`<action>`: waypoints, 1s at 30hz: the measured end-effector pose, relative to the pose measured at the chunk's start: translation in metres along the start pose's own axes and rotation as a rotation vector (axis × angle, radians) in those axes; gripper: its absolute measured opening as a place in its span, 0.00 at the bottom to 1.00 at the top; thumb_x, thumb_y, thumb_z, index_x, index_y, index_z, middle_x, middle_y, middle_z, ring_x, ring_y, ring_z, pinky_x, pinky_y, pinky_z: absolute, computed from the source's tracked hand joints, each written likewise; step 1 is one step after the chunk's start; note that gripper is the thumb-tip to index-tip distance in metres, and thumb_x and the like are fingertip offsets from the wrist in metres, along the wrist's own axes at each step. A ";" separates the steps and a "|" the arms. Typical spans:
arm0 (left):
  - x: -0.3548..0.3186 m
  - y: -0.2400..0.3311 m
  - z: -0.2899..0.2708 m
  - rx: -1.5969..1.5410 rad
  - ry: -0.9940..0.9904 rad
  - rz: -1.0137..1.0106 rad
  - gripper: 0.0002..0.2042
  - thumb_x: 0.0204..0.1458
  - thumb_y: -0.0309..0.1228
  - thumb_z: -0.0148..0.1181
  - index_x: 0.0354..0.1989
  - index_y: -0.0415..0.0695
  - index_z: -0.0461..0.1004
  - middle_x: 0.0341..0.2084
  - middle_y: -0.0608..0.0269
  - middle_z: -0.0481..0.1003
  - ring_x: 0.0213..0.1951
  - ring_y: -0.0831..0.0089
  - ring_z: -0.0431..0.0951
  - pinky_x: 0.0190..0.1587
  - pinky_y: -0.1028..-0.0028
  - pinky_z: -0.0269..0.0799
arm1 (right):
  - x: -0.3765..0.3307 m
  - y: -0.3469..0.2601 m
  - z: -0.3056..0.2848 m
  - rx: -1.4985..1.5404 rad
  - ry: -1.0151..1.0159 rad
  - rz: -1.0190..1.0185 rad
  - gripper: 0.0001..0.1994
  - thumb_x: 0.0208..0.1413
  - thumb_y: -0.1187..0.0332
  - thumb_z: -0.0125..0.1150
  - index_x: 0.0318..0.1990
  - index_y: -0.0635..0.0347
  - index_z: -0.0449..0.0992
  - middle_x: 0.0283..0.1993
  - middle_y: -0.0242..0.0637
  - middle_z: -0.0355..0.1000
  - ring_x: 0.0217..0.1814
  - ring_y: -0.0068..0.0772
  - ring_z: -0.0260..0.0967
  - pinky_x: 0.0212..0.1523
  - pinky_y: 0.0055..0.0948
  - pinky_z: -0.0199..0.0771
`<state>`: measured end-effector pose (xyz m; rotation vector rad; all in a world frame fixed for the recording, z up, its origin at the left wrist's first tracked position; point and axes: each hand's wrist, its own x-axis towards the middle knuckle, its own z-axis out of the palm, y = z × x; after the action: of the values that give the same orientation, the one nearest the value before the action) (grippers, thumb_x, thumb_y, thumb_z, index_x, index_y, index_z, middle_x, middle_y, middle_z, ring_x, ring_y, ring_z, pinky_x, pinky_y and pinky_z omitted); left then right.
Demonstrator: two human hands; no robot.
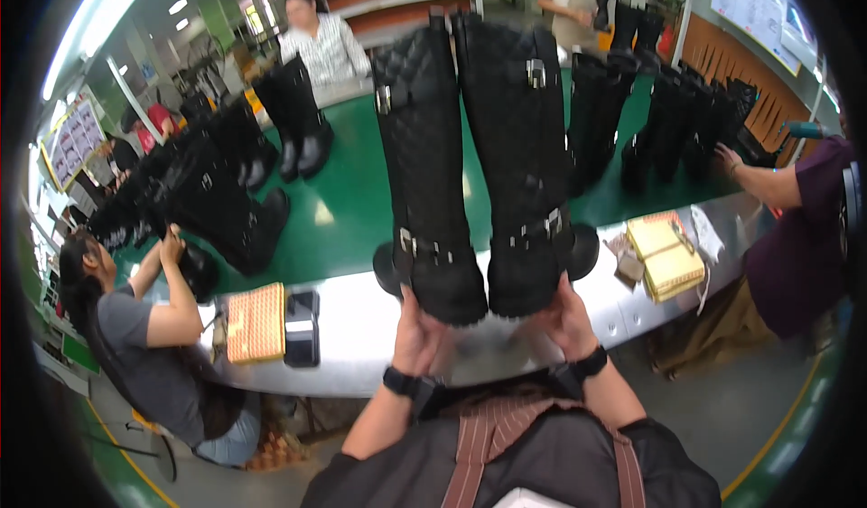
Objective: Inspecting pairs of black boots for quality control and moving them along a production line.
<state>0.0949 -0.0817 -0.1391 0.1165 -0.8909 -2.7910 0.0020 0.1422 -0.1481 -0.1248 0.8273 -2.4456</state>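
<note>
Two tall black boots stand side by side before me, upright, heels toward me, with quilted upper shafts and silver buckles at top and ankle. My left hand (421,332) grips the left boot (424,183) low at its foot, the thumb up along its side. Around the foot of the right boot (524,183) my right hand (564,318) is closed in the same way. Both boots are held over the metal edge of the table; their soles and most of my fingers are hidden behind them.
Several black boots stand along the green table (352,174) on both sides. A yellow cloth bundle (666,253) lies at right, an orange patterned pad (256,323) and a dark phone-like device (302,329) at left. A co-worker (163,336) handles a boot at left; another (795,228) reaches in from the right.
</note>
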 end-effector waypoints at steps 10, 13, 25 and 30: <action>0.005 0.006 0.006 -0.020 0.054 0.038 0.31 0.61 0.52 0.46 0.67 0.49 0.52 0.63 0.61 0.62 0.63 0.64 0.64 0.63 0.60 0.61 | 0.001 -0.009 0.015 -0.112 0.020 -0.024 0.24 0.62 0.49 0.52 0.59 0.54 0.67 0.56 0.32 0.71 0.54 0.29 0.68 0.52 0.30 0.67; 0.002 0.006 0.001 -0.013 0.067 0.019 0.30 0.61 0.52 0.46 0.67 0.49 0.52 0.63 0.61 0.62 0.63 0.65 0.64 0.62 0.60 0.61 | -0.002 -0.007 0.015 -0.130 0.034 -0.019 0.24 0.63 0.49 0.51 0.59 0.54 0.67 0.55 0.32 0.72 0.53 0.30 0.69 0.50 0.30 0.67; -0.008 0.011 -0.026 -0.233 -0.068 -0.120 0.29 0.62 0.53 0.43 0.65 0.47 0.58 0.60 0.60 0.65 0.61 0.64 0.65 0.65 0.64 0.59 | -0.008 0.010 0.028 -0.136 -0.285 0.142 0.35 0.62 0.48 0.50 0.70 0.58 0.49 0.65 0.36 0.61 0.68 0.37 0.57 0.67 0.41 0.56; 0.010 0.000 0.029 0.457 -0.113 0.271 0.26 0.65 0.49 0.40 0.61 0.41 0.63 0.52 0.57 0.71 0.49 0.64 0.73 0.53 0.69 0.68 | 0.002 0.003 0.029 -1.154 0.108 -0.360 0.59 0.41 0.55 0.76 0.72 0.60 0.35 0.58 0.46 0.60 0.61 0.41 0.59 0.62 0.41 0.59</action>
<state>0.0810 -0.0681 -0.1155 -0.0874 -1.4411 -2.3237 0.0090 0.1233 -0.1270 -0.5943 2.3178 -1.9381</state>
